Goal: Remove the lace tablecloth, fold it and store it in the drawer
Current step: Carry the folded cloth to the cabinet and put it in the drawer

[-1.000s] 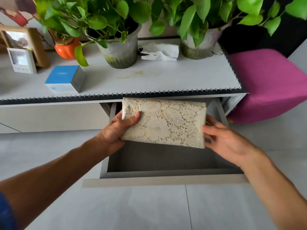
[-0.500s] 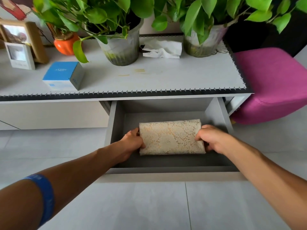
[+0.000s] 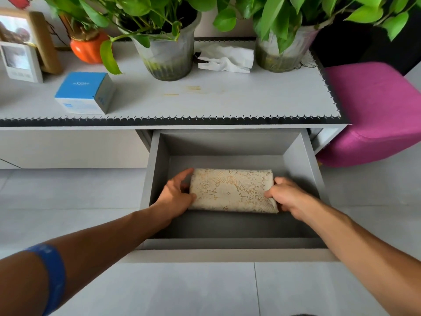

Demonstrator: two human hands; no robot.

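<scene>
A long grey cabinet top [image 3: 227,99] with a dark stitched border spans the view, and under its right half a grey drawer [image 3: 303,156] stands pulled fully open over the pale tiled floor [image 3: 182,293]. Just beside the cabinet's right end sits a magenta pouf [image 3: 376,106].

Along the back edge of the cabinet top stand two cloudy pots of leafy green plants, one near the middle [image 3: 168,58] and one toward the right end [image 3: 282,53], with a crumpled white tissue [image 3: 227,58] lying between them. Toward the back left corner are a small orange vase [image 3: 87,50], a wooden picture frame [image 3: 27,35] and a small white display [image 3: 20,61] in front of it. A blue and white box [image 3: 84,93] sits near the front edge on the left.

The folded lace tablecloth [image 3: 232,190] lies flat on the drawer floor, roughly in the middle, clear of all four walls. The left hand [image 3: 176,195] touches its left end with fingers relaxed and spread, not curled round it. The right hand [image 3: 287,196] grips the right end, fingers curled over the front right corner of the cloth. A blue band [image 3: 51,274] circles the left forearm.
</scene>
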